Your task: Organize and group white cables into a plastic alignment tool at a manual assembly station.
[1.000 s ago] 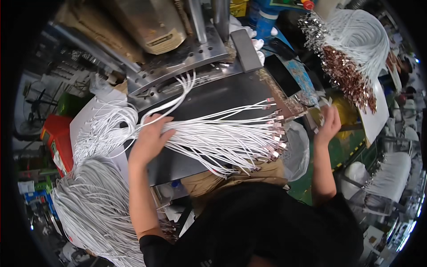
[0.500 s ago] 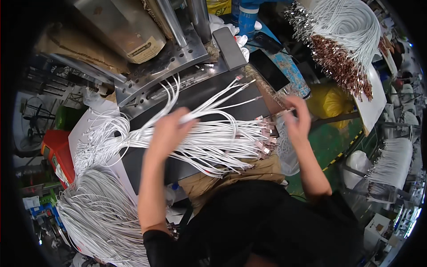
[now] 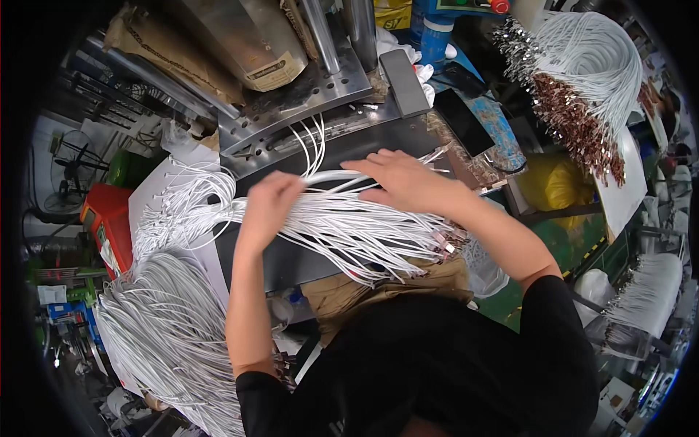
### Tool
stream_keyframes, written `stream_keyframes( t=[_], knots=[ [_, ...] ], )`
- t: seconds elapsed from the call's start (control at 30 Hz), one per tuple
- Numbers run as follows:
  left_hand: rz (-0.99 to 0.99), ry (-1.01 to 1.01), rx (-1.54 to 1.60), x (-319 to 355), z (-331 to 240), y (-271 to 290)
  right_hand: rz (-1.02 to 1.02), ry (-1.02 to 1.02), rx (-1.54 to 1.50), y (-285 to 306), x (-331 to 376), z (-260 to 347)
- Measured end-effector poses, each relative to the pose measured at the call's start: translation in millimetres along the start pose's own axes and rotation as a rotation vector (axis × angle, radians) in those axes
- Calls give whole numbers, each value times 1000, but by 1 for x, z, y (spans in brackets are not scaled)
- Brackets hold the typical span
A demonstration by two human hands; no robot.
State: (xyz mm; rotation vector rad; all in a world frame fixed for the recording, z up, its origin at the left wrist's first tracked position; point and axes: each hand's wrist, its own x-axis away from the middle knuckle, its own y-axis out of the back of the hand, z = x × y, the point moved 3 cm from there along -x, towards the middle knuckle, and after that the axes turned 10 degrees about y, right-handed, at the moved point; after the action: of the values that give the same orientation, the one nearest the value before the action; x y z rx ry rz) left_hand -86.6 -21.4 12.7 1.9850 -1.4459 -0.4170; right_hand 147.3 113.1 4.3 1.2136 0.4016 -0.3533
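A pale rectangular label (image 3: 268, 67) sits on the tilted metal housing, a dark blank phone screen (image 3: 464, 121) lying to its right

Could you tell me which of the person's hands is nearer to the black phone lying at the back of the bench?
Right. The right hand lies just below-left of the black phone; the left hand is farther left, on the white cables.

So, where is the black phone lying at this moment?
In the head view the black phone lies upper right of centre, on the blue surface beyond the right hand, between the dark flat bar and the hanging white cable bundle.
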Motion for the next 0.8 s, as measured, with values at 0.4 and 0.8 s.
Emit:
stream_keyframes(
  t=[0.4, 0.8],
  knots=[
    [-197, 30, 92, -2, 2, -11, 228, -416, 2, -1, 18, -25],
    [247, 256, 19, 27, -64, -28, 28, -152, 602, 54, 12, -9]
  ],
)
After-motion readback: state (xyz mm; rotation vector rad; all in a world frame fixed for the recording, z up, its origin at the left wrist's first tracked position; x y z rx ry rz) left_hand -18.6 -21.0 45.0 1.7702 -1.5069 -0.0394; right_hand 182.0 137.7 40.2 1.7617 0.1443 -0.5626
